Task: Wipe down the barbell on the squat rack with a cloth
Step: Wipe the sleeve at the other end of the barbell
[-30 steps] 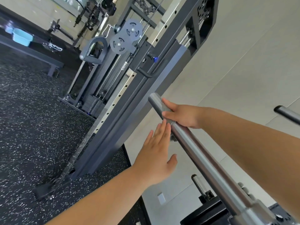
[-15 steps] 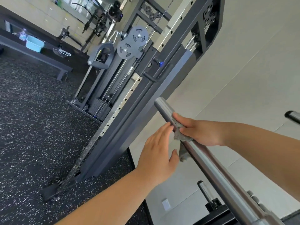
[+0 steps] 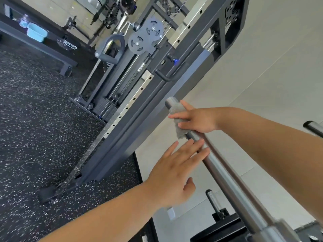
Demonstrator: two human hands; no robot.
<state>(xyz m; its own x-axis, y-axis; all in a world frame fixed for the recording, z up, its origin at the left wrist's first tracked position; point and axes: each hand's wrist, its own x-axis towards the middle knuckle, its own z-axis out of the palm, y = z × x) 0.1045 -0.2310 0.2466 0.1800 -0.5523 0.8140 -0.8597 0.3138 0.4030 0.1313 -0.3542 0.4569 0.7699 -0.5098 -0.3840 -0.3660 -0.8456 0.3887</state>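
Note:
The steel barbell (image 3: pixel 225 173) runs from its free end at centre down to the lower right. A grey cloth (image 3: pixel 178 116) is wrapped over the sleeve near that end. My right hand (image 3: pixel 197 119) presses the cloth onto the bar, its fingers laid across it and the thumb on the far side. My left hand (image 3: pixel 176 170) is flat with straight fingers, and the fingertips touch the bar just below the cloth.
A dark rack upright (image 3: pixel 139 110) with a pulley (image 3: pixel 145 37) and a weight stack (image 3: pixel 104 109) stands left of the bar. A bench (image 3: pixel 43 49) with a blue tub (image 3: pixel 36 33) sits far left on speckled rubber flooring (image 3: pixel 35 128). A black weight plate (image 3: pixel 222 231) lies lower right.
My right hand has slid the cloth back up the bar toward its free end. My left hand has shifted down the bar, below the cloth.

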